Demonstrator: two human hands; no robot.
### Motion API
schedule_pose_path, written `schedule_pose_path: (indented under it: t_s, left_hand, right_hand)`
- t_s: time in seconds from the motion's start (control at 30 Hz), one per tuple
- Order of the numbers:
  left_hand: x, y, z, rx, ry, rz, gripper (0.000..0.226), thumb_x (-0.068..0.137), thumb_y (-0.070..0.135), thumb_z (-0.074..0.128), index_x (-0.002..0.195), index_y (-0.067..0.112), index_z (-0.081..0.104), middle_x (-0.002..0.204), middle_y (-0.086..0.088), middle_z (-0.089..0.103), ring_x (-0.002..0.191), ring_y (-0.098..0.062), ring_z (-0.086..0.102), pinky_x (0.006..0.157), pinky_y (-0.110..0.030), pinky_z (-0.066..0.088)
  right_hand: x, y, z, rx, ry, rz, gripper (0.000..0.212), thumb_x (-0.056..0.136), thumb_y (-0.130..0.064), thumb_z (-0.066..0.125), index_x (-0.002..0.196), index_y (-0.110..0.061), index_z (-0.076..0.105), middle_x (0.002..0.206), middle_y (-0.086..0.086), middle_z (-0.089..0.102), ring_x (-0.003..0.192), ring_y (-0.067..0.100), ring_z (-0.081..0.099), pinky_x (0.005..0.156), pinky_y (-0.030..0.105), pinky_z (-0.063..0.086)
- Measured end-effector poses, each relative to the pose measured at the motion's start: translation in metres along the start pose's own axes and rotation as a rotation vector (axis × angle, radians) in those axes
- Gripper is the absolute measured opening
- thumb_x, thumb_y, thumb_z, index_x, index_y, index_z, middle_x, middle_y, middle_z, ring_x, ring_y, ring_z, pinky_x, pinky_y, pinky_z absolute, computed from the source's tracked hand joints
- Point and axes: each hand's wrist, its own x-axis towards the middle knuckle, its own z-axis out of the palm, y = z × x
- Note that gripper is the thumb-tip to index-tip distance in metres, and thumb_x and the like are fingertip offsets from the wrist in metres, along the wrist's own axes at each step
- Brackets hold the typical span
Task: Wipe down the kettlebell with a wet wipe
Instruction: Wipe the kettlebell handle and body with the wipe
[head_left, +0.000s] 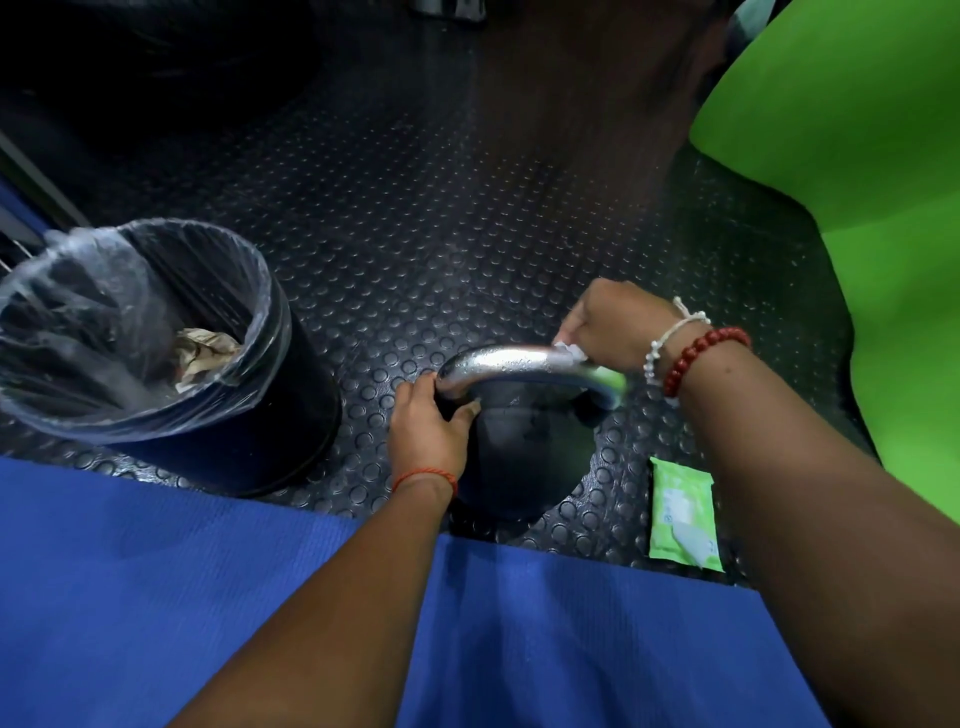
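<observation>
Kettlebell (524, 447), just one: left fingers (420, 385) curled round its handle (504, 361), right fingers (577, 326) pinching one wet wipe (571, 353) there.

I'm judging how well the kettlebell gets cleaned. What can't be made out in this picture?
Head view only:
Wet wipe: mostly hidden under the right hand; only a white corner shows.
Kettlebell: underside and far side hidden by its own body; the left hand covers the handle's left end.
Wipe pack: print too small and blurred to read.
Trash bin: contents mostly veiled by the crinkled liner.
</observation>
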Motion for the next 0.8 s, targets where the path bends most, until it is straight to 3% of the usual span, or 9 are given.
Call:
schedule_pose_path:
  t_s: [0.1, 0.23, 0.37, 0.47, 0.53, 0.63, 0.8]
  left_hand:
    - [0.001, -0.001, 0.001, -0.001, -0.005, -0.008, 0.026, 0.078, 0.033, 0.074, 0.093, 0.019, 0.059, 0.102, 0.003, 0.051, 0.093, -0.021, 0.057, 0.085, -0.036, 0.051]
    - [0.000, -0.001, 0.001, -0.004, -0.008, -0.011, 0.024, 0.079, 0.032, 0.073, 0.093, 0.019, 0.059, 0.101, 0.004, 0.051, 0.093, -0.020, 0.056, 0.086, -0.038, 0.051]
    - [0.001, -0.002, 0.001, -0.003, -0.004, -0.001, 0.026, 0.079, 0.032, 0.074, 0.095, 0.019, 0.059, 0.103, 0.003, 0.051, 0.093, -0.020, 0.057, 0.086, -0.038, 0.051]
    - [0.001, -0.001, 0.001, -0.007, -0.013, -0.011, 0.027, 0.079, 0.034, 0.073, 0.096, 0.019, 0.059, 0.104, 0.002, 0.051, 0.094, -0.021, 0.056, 0.086, -0.039, 0.051]
    - [0.000, -0.002, 0.001, -0.007, -0.007, -0.003, 0.027, 0.079, 0.033, 0.073, 0.096, 0.018, 0.059, 0.104, 0.003, 0.051, 0.093, -0.020, 0.057, 0.086, -0.038, 0.051]
    - [0.001, -0.002, 0.001, -0.002, -0.003, 0.002, 0.027, 0.079, 0.033, 0.074, 0.096, 0.017, 0.060, 0.103, 0.002, 0.051, 0.092, -0.020, 0.057, 0.085, -0.036, 0.051]
    - [0.000, -0.001, 0.001, -0.001, -0.012, -0.003, 0.026, 0.079, 0.033, 0.073, 0.094, 0.019, 0.058, 0.104, 0.003, 0.051, 0.093, -0.020, 0.057, 0.085, -0.037, 0.051]
  right_hand:
    - [0.000, 0.002, -0.001, 0.020, -0.031, -0.011, 0.032, 0.092, -0.007, 0.041, 0.101, -0.002, 0.071, 0.104, 0.011, 0.071, 0.079, 0.017, 0.062, 0.063, 0.025, 0.050]
    - [0.000, -0.001, -0.004, 0.023, -0.071, -0.010, 0.029, 0.091, -0.008, 0.044, 0.100, -0.004, 0.072, 0.104, 0.012, 0.071, 0.091, 0.023, 0.066, 0.081, 0.036, 0.055]
    - [-0.003, 0.000, 0.005, -0.016, 0.019, 0.009, 0.032, 0.091, -0.004, 0.042, 0.101, -0.007, 0.071, 0.101, 0.007, 0.070, 0.084, 0.018, 0.065, 0.056, 0.021, 0.049]
    - [-0.005, 0.002, 0.007, 0.093, 0.046, 0.031, 0.033, 0.091, -0.001, 0.043, 0.100, -0.013, 0.073, 0.085, -0.002, 0.067, 0.057, 0.006, 0.051, 0.038, 0.011, 0.036]
    - [-0.010, 0.004, 0.014, 0.118, 0.123, 0.026, 0.034, 0.089, 0.000, 0.046, 0.100, -0.018, 0.074, 0.092, -0.001, 0.070, 0.054, 0.007, 0.046, 0.048, 0.015, 0.045]
    - [-0.025, 0.009, 0.029, 0.091, 0.286, -0.015, 0.039, 0.087, 0.001, 0.048, 0.108, -0.022, 0.072, 0.114, -0.001, 0.069, 0.072, 0.017, 0.059, 0.079, 0.029, 0.052]
    - [-0.026, 0.016, 0.060, 0.154, 0.529, -0.097, 0.036, 0.084, 0.002, 0.051, 0.108, -0.016, 0.071, 0.112, 0.005, 0.070, 0.097, 0.027, 0.067, 0.088, 0.040, 0.054]
